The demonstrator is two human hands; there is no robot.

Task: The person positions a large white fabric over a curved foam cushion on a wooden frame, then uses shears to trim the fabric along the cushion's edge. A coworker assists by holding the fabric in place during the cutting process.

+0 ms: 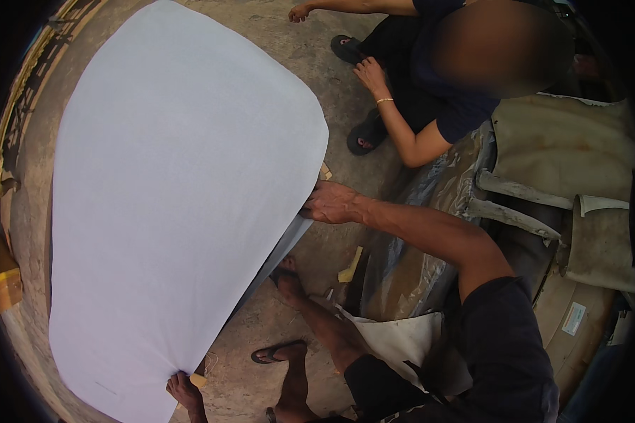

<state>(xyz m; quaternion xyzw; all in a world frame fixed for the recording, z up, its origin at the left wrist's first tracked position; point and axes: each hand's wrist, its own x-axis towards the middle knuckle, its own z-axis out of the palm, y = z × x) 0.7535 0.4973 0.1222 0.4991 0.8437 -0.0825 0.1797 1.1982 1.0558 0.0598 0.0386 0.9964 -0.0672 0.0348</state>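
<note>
A large pale fabric cover (176, 162) is stretched over a long panel with rounded corners. My right hand (331, 203) grips its right edge, fingers curled under the fabric and partly hidden. Near the bottom, my left hand (183, 388) grasps the same edge, where creases radiate from the fingers. A small yellow piece (197, 380) lies beside that hand. A darker strip (275, 261) shows beneath the cover along the right side.
Another person (451, 106) squats at top right in sandals. My legs (317, 324) are on the concrete floor (233, 331). Worn padded sheets (557, 148), plastic-wrapped material (423, 233) and a white cloth (402, 338) lie rightward; yellow scraps (349, 264) sit on the floor.
</note>
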